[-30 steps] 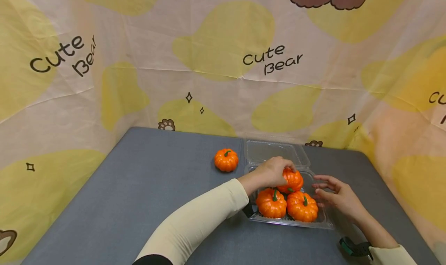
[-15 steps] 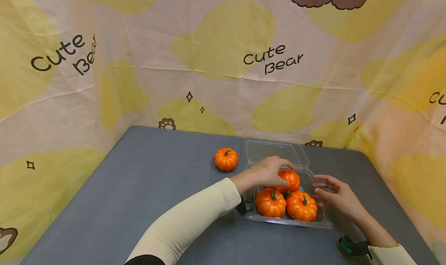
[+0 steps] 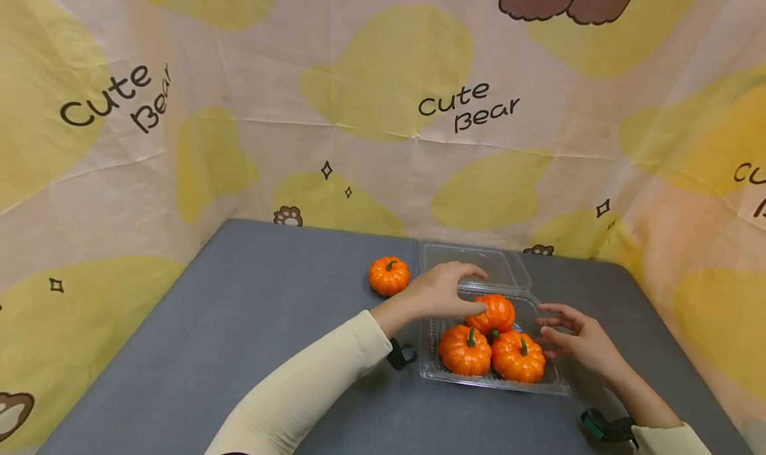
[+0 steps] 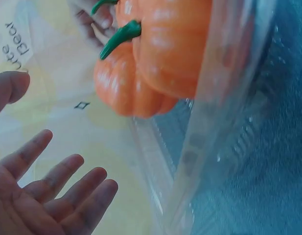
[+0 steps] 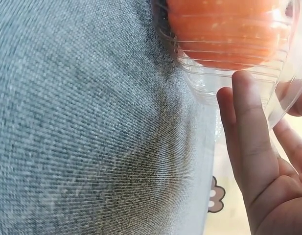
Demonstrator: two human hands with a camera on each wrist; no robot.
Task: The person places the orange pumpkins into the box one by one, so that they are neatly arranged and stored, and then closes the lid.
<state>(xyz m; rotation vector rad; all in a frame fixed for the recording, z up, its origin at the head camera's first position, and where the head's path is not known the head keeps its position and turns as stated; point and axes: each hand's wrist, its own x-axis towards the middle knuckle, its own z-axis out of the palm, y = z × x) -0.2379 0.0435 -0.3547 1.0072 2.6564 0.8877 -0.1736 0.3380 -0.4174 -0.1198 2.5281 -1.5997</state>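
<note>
1. Leftward, away from the rear glossy orange ribbed pumpkin [image 3: 497, 315], the bare left hand [image 3: 439, 292] has been drawn since half a second ago.
2. Head view: the left thumb and fingers are parted widely, and nothing is held by them. The rear pumpkin is seated in a clear plastic hinged box [image 3: 427, 355], behind a front-left orange pumpkin [image 3: 465, 353] and a front-right orange pumpkin [image 3: 518, 360]. The box's transparent lid [image 3: 485, 262] is laid back. Left of the box, a lone orange pumpkin [image 3: 389, 277] is set on the grey table [image 3: 287, 295]. The bare right hand [image 3: 583, 345] is placed at the box's right side.
3. Left wrist view: the left fingers are seen spread, apart from the pumpkins.
4. Right wrist view: the right fingers are extended, slightly bent, with fingertips at the transparent wall; whether it is pressed cannot be told.
</note>
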